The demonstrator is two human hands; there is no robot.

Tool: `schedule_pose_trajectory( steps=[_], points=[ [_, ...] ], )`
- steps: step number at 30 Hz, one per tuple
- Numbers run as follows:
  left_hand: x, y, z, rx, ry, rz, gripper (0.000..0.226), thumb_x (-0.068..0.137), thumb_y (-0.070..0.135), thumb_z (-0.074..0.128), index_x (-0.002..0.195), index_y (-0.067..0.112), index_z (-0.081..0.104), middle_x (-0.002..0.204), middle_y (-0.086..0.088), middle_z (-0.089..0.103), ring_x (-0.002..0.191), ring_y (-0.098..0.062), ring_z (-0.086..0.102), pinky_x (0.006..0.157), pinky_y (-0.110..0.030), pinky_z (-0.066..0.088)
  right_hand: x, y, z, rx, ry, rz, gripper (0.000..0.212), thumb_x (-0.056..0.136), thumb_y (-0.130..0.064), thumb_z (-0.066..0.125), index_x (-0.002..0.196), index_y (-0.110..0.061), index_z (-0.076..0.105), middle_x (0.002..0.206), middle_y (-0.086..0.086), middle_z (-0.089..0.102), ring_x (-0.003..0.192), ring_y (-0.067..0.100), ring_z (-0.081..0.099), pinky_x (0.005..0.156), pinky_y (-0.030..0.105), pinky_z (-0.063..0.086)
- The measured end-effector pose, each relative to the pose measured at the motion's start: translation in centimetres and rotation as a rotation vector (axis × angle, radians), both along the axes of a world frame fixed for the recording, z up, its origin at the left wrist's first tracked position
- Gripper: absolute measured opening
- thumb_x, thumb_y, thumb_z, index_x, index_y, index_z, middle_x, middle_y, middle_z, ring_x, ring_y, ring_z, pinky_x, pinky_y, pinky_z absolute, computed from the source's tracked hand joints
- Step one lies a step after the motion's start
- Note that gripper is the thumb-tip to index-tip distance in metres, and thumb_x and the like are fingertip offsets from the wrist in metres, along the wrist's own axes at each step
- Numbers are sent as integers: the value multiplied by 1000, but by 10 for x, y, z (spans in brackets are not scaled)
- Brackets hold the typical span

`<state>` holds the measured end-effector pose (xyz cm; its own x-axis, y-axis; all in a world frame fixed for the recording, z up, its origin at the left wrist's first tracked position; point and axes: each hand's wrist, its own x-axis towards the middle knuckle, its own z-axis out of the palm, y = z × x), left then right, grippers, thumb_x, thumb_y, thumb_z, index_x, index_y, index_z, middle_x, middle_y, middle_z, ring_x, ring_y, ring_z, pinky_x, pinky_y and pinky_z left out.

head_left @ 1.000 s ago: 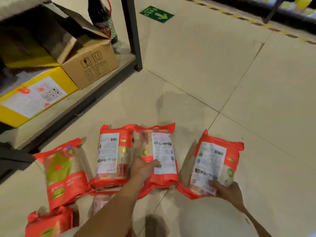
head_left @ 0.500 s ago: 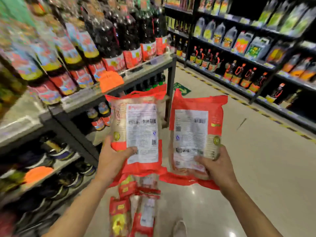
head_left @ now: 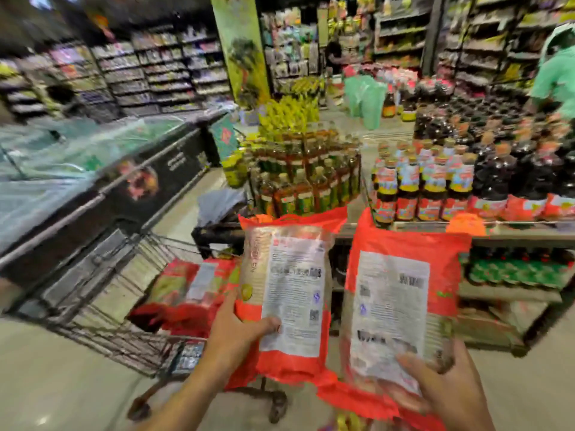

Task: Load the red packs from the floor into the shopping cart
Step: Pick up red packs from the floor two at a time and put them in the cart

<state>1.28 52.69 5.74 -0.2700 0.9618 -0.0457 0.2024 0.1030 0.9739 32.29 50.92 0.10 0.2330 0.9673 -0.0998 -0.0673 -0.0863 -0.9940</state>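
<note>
My left hand (head_left: pixel 238 334) grips the lower edge of a red pack (head_left: pixel 289 293), held upright with its white label facing me. My right hand (head_left: pixel 448 390) holds a second red pack (head_left: pixel 401 303) by its bottom, also label side up, just to the right of the first. Both packs hang in the air in front of me. The wire shopping cart (head_left: pixel 102 281) stands low at the left, and several red packs (head_left: pixel 193 290) lie inside its basket. The left pack hovers over the cart's near right corner.
A chest freezer (head_left: pixel 93 188) runs along the left behind the cart. Shelves of bottles (head_left: pixel 435 188) stand straight ahead and to the right. A person in a green shirt (head_left: pixel 557 70) is at the far right. Bare floor (head_left: pixel 46 368) lies at the lower left.
I lifted both packs off the floor and my view swung up and round, from the floor to the bottle shelf and now to the cart, which has come into sight at the left.
</note>
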Motion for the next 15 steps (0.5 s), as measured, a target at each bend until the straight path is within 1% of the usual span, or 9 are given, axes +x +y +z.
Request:
schedule_pose_trajectory(
  steps=[1, 2, 4, 5, 7, 9, 11, 13, 15],
  points=[
    [-24, -18, 1, 3, 13, 42, 74, 44, 26, 89, 113, 28, 63, 90, 21, 78, 79, 1, 74, 71, -18, 58, -24, -2, -2, -6, 18, 52, 66, 65, 21, 79, 118, -15, 61, 88, 7, 79, 82, 30, 76, 71, 49, 63],
    [-45, -34, 1, -1, 19, 75, 79, 44, 26, 90, 117, 26, 63, 95, 18, 79, 84, -3, 75, 76, -23, 60, -46, -4, -4, -25, 37, 92, 67, 67, 20, 77, 121, -15, 60, 92, 11, 77, 79, 27, 76, 67, 47, 63],
    [-86, -65, 4, -15, -3, 165, 84, 41, 28, 93, 120, 26, 63, 103, 7, 80, 90, -14, 76, 79, -35, 62, -90, -10, -4, -25, 66, 181, 63, 68, 20, 77, 121, -9, 59, 90, 11, 76, 67, 14, 75, 51, 27, 59],
    [-107, -78, 4, -10, -13, 208, 82, 41, 26, 93, 117, 26, 64, 103, 4, 80, 89, -16, 77, 74, -34, 63, -112, -12, -4, -25, 53, 228, 63, 65, 14, 83, 119, -11, 61, 88, 9, 77, 66, 14, 74, 49, 22, 56],
    [-147, -101, 5, -7, -22, 277, 79, 39, 27, 92, 113, 27, 65, 101, 4, 80, 86, -16, 77, 68, -28, 61, -154, -16, -7, -23, -15, 332, 79, 41, -16, 98, 113, -21, 64, 88, 0, 79, 76, 17, 75, 62, 26, 58],
    [-185, -117, 2, -5, -28, 327, 82, 35, 34, 91, 112, 26, 65, 100, 3, 80, 86, -18, 77, 68, -30, 60, -192, -15, -11, -39, -31, 385, 101, 18, -43, 98, 111, -25, 64, 94, -5, 79, 86, 17, 75, 80, 39, 57],
    [-224, -126, -4, -4, -45, 366, 84, 33, 32, 90, 112, 23, 65, 98, 3, 80, 84, -17, 77, 63, -26, 60, -234, -9, -10, -54, -53, 441, 101, 23, -42, 98, 117, -24, 64, 99, -4, 79, 92, 18, 75, 88, 48, 56],
    [-264, -126, -12, -8, -75, 392, 83, 33, 28, 90, 111, 22, 64, 94, 6, 80, 80, -13, 77, 58, -22, 59, -276, -1, -7, -44, -40, 490, 103, 25, -35, 99, 120, -19, 64, 100, 0, 79, 93, 19, 75, 85, 44, 56],
    [-307, -122, -23, -11, -98, 396, 81, 34, 29, 91, 109, 23, 64, 93, 5, 80, 79, -13, 76, 58, -23, 59, -319, 8, -12, -70, 18, 524, 112, 22, -42, 101, 124, -15, 63, 106, 7, 78, 98, 25, 74, 90, 48, 54]
  ],
)
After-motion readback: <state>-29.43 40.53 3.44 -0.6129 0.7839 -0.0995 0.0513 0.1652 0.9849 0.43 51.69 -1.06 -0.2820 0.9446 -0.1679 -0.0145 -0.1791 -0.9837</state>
